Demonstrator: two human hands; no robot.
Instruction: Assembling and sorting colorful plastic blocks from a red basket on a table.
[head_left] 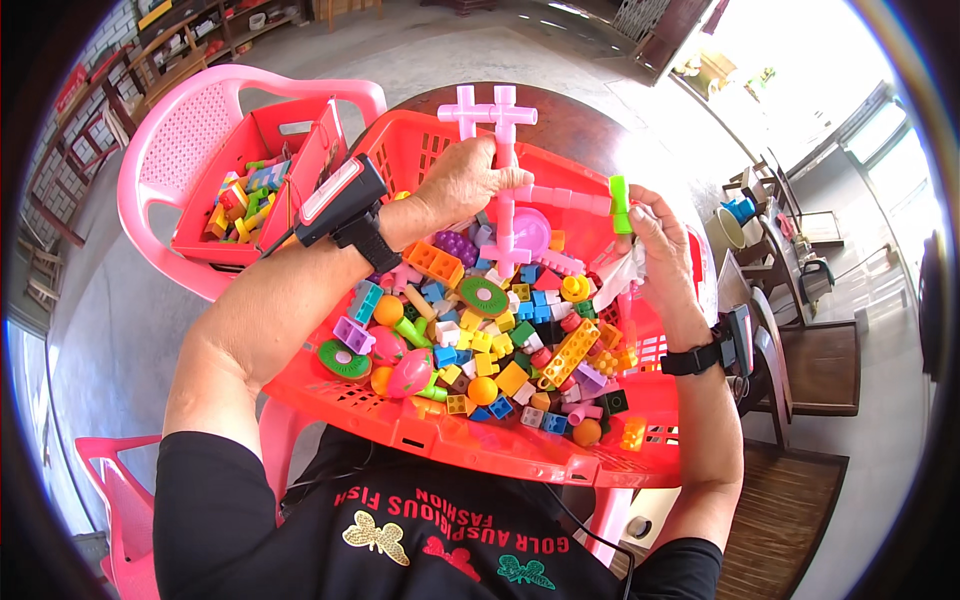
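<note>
My left hand (460,185) is closed around the upright of a pink toy-pipe frame (506,150), made of joined tubes and cross-shaped connectors. The frame rises above a large red plastic basket (400,425) full of toy pieces. From the upright, a pink tube arm (565,198) reaches right toward a bright green pipe connector (620,205). My right hand (660,235) pinches that connector between thumb and fingers; whether it is joined to the pink tube, I cannot tell. A white cloth or tissue-like piece (620,278) hangs beneath my right hand. Both wrists wear black strapped devices.
In the basket lie building blocks, a yellow long brick (568,355), kiwi-slice toys (484,296) and orange balls (482,390). A red crate (300,165) of blocks rests on a pink chair (150,150) at left. Behind the basket is a round brown table (590,140).
</note>
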